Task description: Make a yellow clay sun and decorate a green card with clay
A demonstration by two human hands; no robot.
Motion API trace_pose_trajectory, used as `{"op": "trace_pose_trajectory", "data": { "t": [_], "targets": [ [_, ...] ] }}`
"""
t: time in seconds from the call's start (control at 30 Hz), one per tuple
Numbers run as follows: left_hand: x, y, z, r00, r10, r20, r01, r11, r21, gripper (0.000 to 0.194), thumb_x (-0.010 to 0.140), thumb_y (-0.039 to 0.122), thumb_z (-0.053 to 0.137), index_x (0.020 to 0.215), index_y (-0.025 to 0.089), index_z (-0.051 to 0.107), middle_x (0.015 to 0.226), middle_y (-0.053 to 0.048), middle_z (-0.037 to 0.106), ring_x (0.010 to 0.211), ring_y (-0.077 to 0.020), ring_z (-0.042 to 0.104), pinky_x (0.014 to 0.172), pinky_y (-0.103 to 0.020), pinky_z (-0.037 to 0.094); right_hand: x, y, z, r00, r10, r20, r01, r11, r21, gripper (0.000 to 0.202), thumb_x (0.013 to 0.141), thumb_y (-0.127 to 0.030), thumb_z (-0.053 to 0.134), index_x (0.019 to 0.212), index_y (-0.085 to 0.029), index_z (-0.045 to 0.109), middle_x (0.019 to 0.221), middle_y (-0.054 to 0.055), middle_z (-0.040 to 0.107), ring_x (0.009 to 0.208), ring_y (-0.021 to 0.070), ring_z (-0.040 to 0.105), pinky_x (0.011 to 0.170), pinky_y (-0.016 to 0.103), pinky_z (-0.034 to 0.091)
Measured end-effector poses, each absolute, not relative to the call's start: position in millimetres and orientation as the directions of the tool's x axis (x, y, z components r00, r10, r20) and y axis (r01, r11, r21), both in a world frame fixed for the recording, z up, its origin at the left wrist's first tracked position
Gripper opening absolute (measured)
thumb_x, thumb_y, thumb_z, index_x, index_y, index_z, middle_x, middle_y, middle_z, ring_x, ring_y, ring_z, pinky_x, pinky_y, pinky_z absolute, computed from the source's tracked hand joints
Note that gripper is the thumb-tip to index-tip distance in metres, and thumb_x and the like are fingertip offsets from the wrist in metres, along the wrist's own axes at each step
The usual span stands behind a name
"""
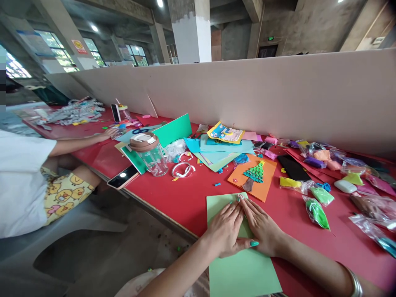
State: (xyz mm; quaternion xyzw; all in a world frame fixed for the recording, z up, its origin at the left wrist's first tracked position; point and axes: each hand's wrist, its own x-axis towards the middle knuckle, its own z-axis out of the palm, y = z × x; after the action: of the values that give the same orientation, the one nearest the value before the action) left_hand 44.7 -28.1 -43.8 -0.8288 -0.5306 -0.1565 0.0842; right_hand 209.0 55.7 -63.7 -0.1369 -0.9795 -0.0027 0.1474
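A sheet of light green paper (244, 272) lies on the red table near its front edge. My left hand (225, 232) rests on it, fingers stretched out and pointing away from me, with its thumb out to the right. My right hand (262, 229) lies flat beside it, and the fingertips of both hands meet near the sheet's far edge. Neither hand grips anything. Just beyond the sheet is an orange card (267, 173) with a clay tree (254, 173) in green and blue on a brown trunk.
Bagged clay, including a green packet (317, 212) and a yellow packet (290, 182), lies to the right by a black phone (293, 167). To the left are a lidded cup (151, 159), a white cable (182, 170) and another phone (123, 177). A person (24, 181) sits further left.
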Motion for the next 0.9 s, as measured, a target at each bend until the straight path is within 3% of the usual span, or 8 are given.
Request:
{"op": "trace_pose_trajectory", "data": {
  "t": [0.17,0.33,0.63,0.8,0.9],
  "targets": [
    [36.9,-54.5,-34.4,0.451,0.824,0.343,0.885,-0.464,-0.048,0.073,0.088,0.062,0.024,0.122,0.004,0.052,0.127,-0.016,0.055,0.120,-0.0266,0.050,0.101,-0.035,0.037,205.6,51.9,-59.6,-0.891,0.347,0.292,0.352,0.935,-0.038,0.107,0.079,-0.068,0.041,0.143,0.001,-0.009,0.143,0.025,0.029,0.131,0.0306,0.033,0.103,0.042,0.039],
    [37.9,-69.1,-26.8,0.478,0.825,0.301,0.875,-0.476,-0.086,0.068,0.089,0.058,0.026,0.121,0.004,0.053,0.124,-0.016,0.057,0.118,-0.0253,0.051,0.100,-0.033,0.038,205.2,50.3,-55.8,-0.894,0.330,0.303,0.330,0.943,-0.050,0.105,0.080,-0.067,0.041,0.143,-0.002,-0.013,0.145,0.022,0.026,0.133,0.0303,0.029,0.104,0.043,0.038],
    [48.4,-34.0,-45.4,0.425,0.838,0.342,0.899,-0.434,-0.055,0.076,0.086,0.063,0.029,0.126,0.001,0.046,0.132,-0.019,0.050,0.125,-0.0263,0.044,0.105,-0.034,0.033,206.4,52.9,-57.3,-0.893,0.323,0.314,0.330,0.943,-0.034,0.104,0.081,-0.064,0.044,0.144,-0.002,-0.011,0.142,0.023,0.032,0.130,0.0298,0.035,0.101,0.041,0.041],
    [47.6,-64.8,-48.0,0.412,0.806,0.425,0.910,-0.389,-0.144,0.057,0.090,0.048,0.033,0.118,0.004,0.054,0.122,-0.017,0.059,0.116,-0.0255,0.053,0.101,-0.034,0.036,206.4,52.4,-56.6,-0.889,0.339,0.307,0.336,0.940,-0.063,0.105,0.079,-0.067,0.042,0.144,-0.001,-0.006,0.144,0.023,0.029,0.132,0.0304,0.032,0.103,0.042,0.038],
    [44.8,-75.8,-48.0,0.421,0.793,0.441,0.904,-0.405,-0.135,0.053,0.091,0.047,0.034,0.117,0.006,0.056,0.119,-0.016,0.061,0.115,-0.0245,0.054,0.101,-0.033,0.036,207.1,52.7,-56.7,-0.894,0.325,0.308,0.320,0.945,-0.066,0.101,0.081,-0.066,0.042,0.145,-0.002,-0.003,0.144,0.022,0.028,0.133,0.0305,0.029,0.105,0.043,0.035]
  ]
}}
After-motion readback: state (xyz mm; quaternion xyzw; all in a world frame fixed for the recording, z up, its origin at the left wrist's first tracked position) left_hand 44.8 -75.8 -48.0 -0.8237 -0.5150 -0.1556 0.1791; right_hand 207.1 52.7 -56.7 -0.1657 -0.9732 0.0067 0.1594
